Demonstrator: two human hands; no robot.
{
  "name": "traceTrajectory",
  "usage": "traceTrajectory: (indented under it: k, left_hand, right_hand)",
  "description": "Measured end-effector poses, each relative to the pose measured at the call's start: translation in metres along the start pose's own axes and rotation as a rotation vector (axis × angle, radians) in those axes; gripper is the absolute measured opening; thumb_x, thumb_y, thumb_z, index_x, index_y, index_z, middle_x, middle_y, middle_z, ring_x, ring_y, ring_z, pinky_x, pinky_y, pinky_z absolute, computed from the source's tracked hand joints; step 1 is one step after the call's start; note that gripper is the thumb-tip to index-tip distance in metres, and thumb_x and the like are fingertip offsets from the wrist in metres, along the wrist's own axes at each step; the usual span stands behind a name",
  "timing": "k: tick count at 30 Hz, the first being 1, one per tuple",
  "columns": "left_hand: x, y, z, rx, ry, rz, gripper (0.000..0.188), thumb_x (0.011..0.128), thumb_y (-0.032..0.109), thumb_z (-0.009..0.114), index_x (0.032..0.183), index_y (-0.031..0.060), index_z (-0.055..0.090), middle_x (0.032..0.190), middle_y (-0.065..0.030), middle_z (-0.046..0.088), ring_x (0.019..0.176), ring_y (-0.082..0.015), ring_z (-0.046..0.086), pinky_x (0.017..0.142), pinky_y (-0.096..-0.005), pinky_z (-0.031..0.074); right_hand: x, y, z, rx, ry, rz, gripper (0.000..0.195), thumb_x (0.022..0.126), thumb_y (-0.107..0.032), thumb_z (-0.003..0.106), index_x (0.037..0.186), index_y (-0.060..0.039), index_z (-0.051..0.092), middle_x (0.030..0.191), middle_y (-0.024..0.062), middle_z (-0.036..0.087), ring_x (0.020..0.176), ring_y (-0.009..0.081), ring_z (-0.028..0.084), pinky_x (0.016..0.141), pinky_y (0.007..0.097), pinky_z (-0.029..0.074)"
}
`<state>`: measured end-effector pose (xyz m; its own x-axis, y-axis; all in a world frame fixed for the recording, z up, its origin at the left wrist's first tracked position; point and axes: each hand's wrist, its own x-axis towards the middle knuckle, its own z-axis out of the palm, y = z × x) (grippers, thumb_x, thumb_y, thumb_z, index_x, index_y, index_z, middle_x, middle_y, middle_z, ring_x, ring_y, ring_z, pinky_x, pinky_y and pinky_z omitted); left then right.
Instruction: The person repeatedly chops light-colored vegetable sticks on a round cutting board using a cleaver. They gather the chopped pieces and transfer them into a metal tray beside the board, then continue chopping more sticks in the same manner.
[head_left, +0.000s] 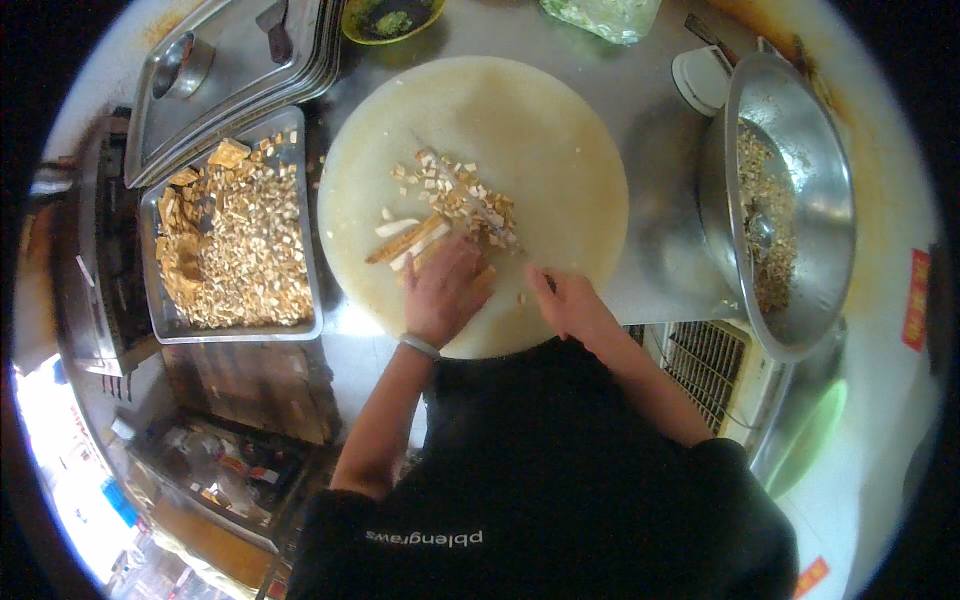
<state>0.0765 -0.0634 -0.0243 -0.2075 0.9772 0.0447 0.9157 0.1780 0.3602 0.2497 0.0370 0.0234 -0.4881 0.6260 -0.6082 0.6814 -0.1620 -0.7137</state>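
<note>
A round, pale cutting board (555, 150) lies on a metal worktop before me. My left hand (446, 277) presses on browned strips with white insides (409, 238), which look like fried tofu. In my right hand (566, 300) is the handle of a knife (484, 210), its blurred blade slanting up and left across the board. Small diced pieces (450, 176) lie in a heap on both sides of the blade. Fingertips of my left hand are close to the blade; whether they touch it I cannot tell. One small cube lies between my hands.
At left, a metal tray (316, 300) holds diced pieces and larger browned chunks. Behind it are stacked trays (232, 97) with a metal bowl (184, 66). A large steel basin (825, 187) with chopped food stands right. A yellow-rimmed bowl (394, 37) and plastic bag (607, 19) are at the back.
</note>
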Motion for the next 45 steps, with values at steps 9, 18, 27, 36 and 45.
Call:
traceTrajectory:
  k: [9, 18, 27, 36, 45]
  left_hand:
    - [0.023, -0.03, 0.024, 0.111, 0.134, -0.337, 0.035, 0.073, 0.018, 0.055, 0.106, 0.0042, 0.051, 0.106, -0.0127, 0.051, 0.105, -0.0316, 0.045, 0.097, -0.0454, 0.029]
    - [0.017, -0.031, 0.042, -0.061, 0.261, -0.275, 0.032, 0.069, 0.017, 0.059, 0.099, 0.0071, 0.051, 0.096, -0.0135, 0.05, 0.096, -0.0334, 0.046, 0.084, -0.0431, 0.036]
    - [0.016, -0.032, 0.041, -0.026, 0.311, -0.289, 0.03, 0.067, 0.019, 0.062, 0.092, 0.0072, 0.05, 0.095, -0.0117, 0.049, 0.092, -0.0323, 0.046, 0.082, -0.0421, 0.036]
    - [0.016, -0.037, 0.047, -0.071, 0.315, -0.246, 0.028, 0.063, 0.014, 0.063, 0.086, 0.0065, 0.049, 0.086, -0.0111, 0.049, 0.086, -0.0325, 0.046, 0.075, -0.041, 0.038]
    - [0.015, -0.035, 0.046, -0.068, 0.371, -0.21, 0.028, 0.064, 0.01, 0.06, 0.089, 0.0036, 0.048, 0.085, -0.0137, 0.049, 0.082, -0.034, 0.046, 0.073, -0.0407, 0.038]
  right_hand:
    - [-0.023, -0.016, 0.014, -0.284, -0.023, -0.166, 0.051, 0.085, -0.045, 0.047, 0.076, 0.004, 0.057, 0.062, 0.0237, 0.056, 0.061, 0.039, 0.057, 0.056, 0.0445, 0.044]
    - [0.019, 0.01, 0.048, -0.444, -0.013, -0.162, 0.052, 0.086, -0.046, 0.043, 0.083, 0.004, 0.058, 0.069, 0.0242, 0.058, 0.067, 0.0401, 0.058, 0.06, 0.0452, 0.045]
    - [-0.003, -0.014, 0.019, -0.414, -0.072, -0.174, 0.053, 0.085, -0.048, 0.043, 0.088, 0.0028, 0.058, 0.075, 0.0245, 0.06, 0.072, 0.0403, 0.058, 0.065, 0.0454, 0.046]
    - [0.042, -0.024, 0.052, -0.411, -0.035, -0.152, 0.061, 0.084, -0.055, 0.04, 0.084, 0.0028, 0.061, 0.076, 0.0263, 0.06, 0.074, 0.0419, 0.059, 0.07, 0.0478, 0.047]
    - [-0.015, 0.012, 0.03, -0.251, -0.023, -0.266, 0.054, 0.086, -0.049, 0.042, 0.09, 0.002, 0.059, 0.074, 0.0245, 0.06, 0.071, 0.0411, 0.058, 0.065, 0.0471, 0.047]
